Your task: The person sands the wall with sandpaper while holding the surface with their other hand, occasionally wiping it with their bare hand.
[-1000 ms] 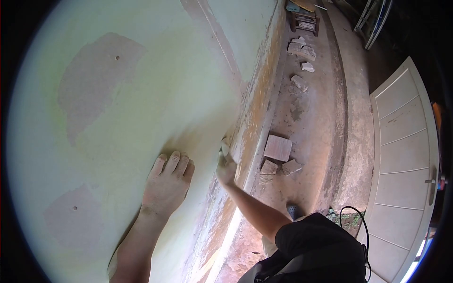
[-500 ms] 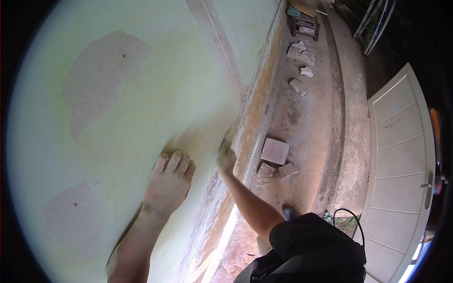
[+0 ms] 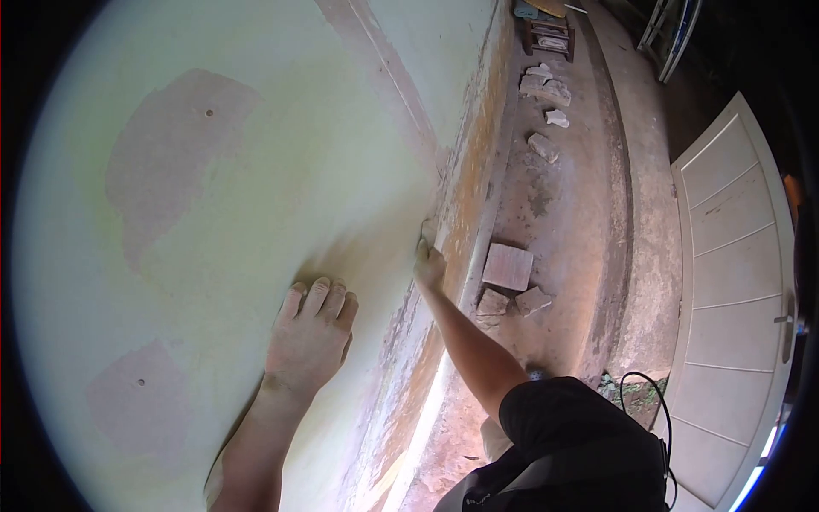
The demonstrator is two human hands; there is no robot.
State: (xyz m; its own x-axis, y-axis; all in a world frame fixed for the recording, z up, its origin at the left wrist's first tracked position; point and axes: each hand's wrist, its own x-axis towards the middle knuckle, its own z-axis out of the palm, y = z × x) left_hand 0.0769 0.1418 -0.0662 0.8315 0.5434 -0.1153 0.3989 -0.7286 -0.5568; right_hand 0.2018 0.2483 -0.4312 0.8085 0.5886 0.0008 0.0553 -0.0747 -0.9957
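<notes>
My left hand (image 3: 309, 340) rests against the pale green wall (image 3: 281, 205), its fingers side by side and slightly bent on the surface, nothing seen in it. To the right, my right hand (image 3: 430, 266) is closed at the wall's lower part, by the worn brown and white band (image 3: 463, 200). Something thin and greyish appears at its fingertips, too indistinct to name. Greyish-pink patches (image 3: 171, 154) with a small hole mark the wall on the left.
Along the floor lie a square slab (image 3: 508, 267), broken stone pieces (image 3: 533, 300) and more rubble (image 3: 546, 88). A small wooden rack (image 3: 548, 39) stands farther off. On the right are a pale panelled door (image 3: 735, 282) and a ladder (image 3: 674, 38).
My right hand has moved slightly up and right along the wall's lower band. My left hand keeps its place on the wall, while the whole view has shifted a little.
</notes>
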